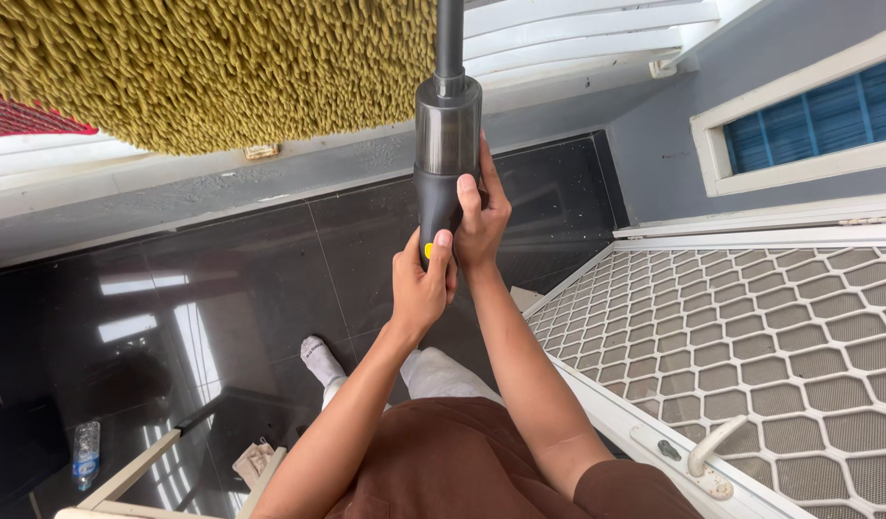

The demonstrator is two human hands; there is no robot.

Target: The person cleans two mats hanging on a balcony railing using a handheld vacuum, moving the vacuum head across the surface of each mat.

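In the head view, above a glossy black tiled floor (270,279), both hands are wrapped around a dark grey handheld vacuum cleaner (445,154) held upright in the middle of the frame, its narrow tube running out of the top edge. The left hand (420,288) grips the lower end of the body, its thumb resting on a small yellow button (428,251); the right hand (481,216) closes around the body just above and beside it, fingers stretched up along the casing. The two hands touch each other. Close to the left of the vacuum's tube hangs a shaggy olive-yellow mat (212,67), filling the upper left corner, with a strip of red fabric (25,117) at its left edge. Behind it run white slats (578,38). On the right stands a white security door with a diamond mesh (731,336) and a white lever handle (714,444); above it, a grey wall carries a white-framed window with blue louvres (818,115). Low on the floor, a foot in a white sock (322,358) shows between the forearms' left side and the tiles. A clear plastic bottle (86,452) with a blue label band stands at the lower left, and a crumpled beige cloth (253,461) lies near a pale wooden frame (135,481).
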